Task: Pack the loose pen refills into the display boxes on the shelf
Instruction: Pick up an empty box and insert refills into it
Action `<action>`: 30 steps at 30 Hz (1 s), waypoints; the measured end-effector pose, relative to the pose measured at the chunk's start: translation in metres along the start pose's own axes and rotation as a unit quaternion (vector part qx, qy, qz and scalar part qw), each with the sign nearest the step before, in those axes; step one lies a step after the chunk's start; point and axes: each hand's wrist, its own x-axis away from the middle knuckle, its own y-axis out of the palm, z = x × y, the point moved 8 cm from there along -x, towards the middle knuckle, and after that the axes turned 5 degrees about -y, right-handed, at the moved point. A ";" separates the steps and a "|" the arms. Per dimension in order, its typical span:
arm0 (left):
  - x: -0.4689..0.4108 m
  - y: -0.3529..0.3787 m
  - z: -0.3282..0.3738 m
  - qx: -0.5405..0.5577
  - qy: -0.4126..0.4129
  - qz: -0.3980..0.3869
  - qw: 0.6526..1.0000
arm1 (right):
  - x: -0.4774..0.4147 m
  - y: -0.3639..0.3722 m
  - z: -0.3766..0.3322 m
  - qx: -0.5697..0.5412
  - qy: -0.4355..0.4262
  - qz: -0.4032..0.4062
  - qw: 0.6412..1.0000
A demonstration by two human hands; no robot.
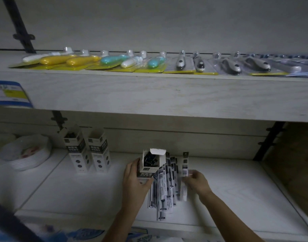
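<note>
My left hand (134, 180) grips an open white display box (150, 163) above the lower shelf (237, 193); dark refill tops show inside it and its flap stands up. My right hand (196, 181) pinches one packaged pen refill (185, 165), held upright just right of the box. Beneath and between the hands, a pile of several loose packaged refills (164, 191) lies fanned on the shelf. At the back left stand two more open display boxes, a left one (76, 151) with refills inside and a right one (99, 152).
A stack of white plates (27, 152) sits at the far left of the lower shelf. The upper shelf (149, 95) carries a row of blister-packed items (132, 61). Black brackets (270, 142) flank the shelf. Printed packaging (85, 234) lies below the front edge.
</note>
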 end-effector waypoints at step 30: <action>0.001 0.018 0.022 0.013 0.024 -0.021 0.999 | 0.127 -0.007 -0.167 0.109 -0.459 0.045 0.880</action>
